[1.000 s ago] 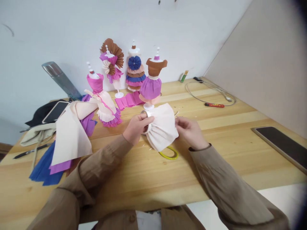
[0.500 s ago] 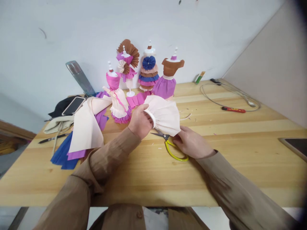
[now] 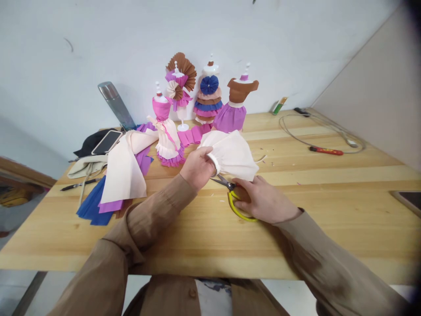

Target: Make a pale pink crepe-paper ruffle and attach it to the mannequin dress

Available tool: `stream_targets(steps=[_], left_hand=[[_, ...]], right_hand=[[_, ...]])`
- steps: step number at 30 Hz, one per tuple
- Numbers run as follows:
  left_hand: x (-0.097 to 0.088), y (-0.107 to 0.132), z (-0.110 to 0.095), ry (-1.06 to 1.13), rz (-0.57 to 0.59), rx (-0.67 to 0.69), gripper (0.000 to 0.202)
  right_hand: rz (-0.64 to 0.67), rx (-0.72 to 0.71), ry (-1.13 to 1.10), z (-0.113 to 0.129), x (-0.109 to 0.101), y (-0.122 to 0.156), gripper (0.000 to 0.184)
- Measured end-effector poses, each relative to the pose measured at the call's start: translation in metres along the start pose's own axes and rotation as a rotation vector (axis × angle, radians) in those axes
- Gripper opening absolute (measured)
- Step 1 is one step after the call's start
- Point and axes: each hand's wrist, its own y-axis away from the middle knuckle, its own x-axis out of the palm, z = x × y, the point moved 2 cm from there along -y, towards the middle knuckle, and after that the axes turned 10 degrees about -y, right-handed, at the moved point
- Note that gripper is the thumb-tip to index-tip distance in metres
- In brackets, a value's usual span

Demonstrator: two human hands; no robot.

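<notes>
Left hand (image 3: pixel 197 169) grips cream skirt (image 3: pixel 235 156); right hand (image 3: pixel 263 202) clasps scissors (image 3: pixel 232 202) beneath

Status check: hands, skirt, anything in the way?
Left hand pinches cream skirt at its gathered waist. Right hand grips scissors lying on table. Skirt hem overhangs the blades.

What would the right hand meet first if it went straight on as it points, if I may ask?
Already on the scissors, the right hand would likely meet the cream skirt next, though depth is unclear.
</notes>
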Motion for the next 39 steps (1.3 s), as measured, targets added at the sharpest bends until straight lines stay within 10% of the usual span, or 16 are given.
stream_targets(steps=[7,15,24,30,39], left_hand=[[0.000,-0.001,-0.002,0.109,-0.006,0.017,0.040],[-0.005,-0.003,-0.007,0.158,-0.060,0.068,0.036],[0.003,0.002,0.002,0.081,0.005,0.030,0.039],[0.010,0.012,0.003,0.018,0.046,0.052,0.031],[0.013,0.022,0.016,0.088,0.023,0.021,0.018]], right_hand=[[-0.024,0.016,-0.007,0.000,0.001,0.010,0.039],[-0.144,-0.018,-0.501,-0.014,-0.003,0.050,0.049],[-0.861,0.119,-1.229,0.031,0.009,0.039,0.031],[-0.832,0.113,-1.221,0.072,0.028,0.013,0.031],[-1.024,0.107,-1.043,0.069,0.024,0.005,0.025]])
